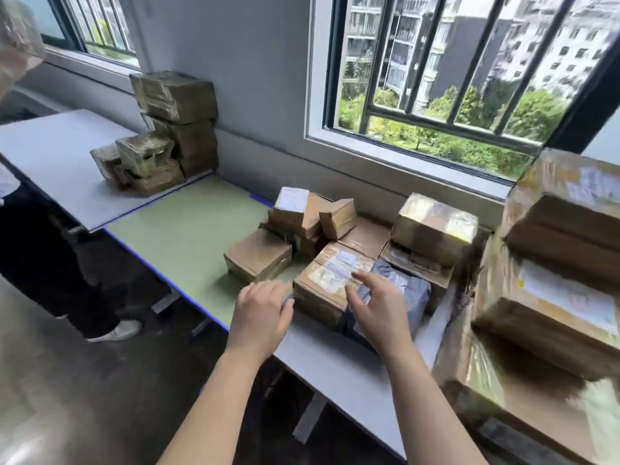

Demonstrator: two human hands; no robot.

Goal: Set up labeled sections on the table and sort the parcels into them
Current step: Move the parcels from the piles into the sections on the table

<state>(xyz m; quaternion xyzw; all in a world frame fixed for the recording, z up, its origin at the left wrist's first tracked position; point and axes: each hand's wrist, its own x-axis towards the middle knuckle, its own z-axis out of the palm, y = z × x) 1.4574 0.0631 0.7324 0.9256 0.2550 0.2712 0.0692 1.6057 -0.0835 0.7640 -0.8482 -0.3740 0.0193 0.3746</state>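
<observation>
— Stacks of taped brown cardboard parcels (167,129) stand far left, green table section (188,229) beside them. And the hands?

— Left hand (265,310) loose-fingered at the left side of the white-labelled brown cardboard box (330,280), right hand (375,303) spread over its right edge, neither gripping. Better to squeeze both side faces, clear of the grey plastic mailer (407,290) alongside.
</observation>
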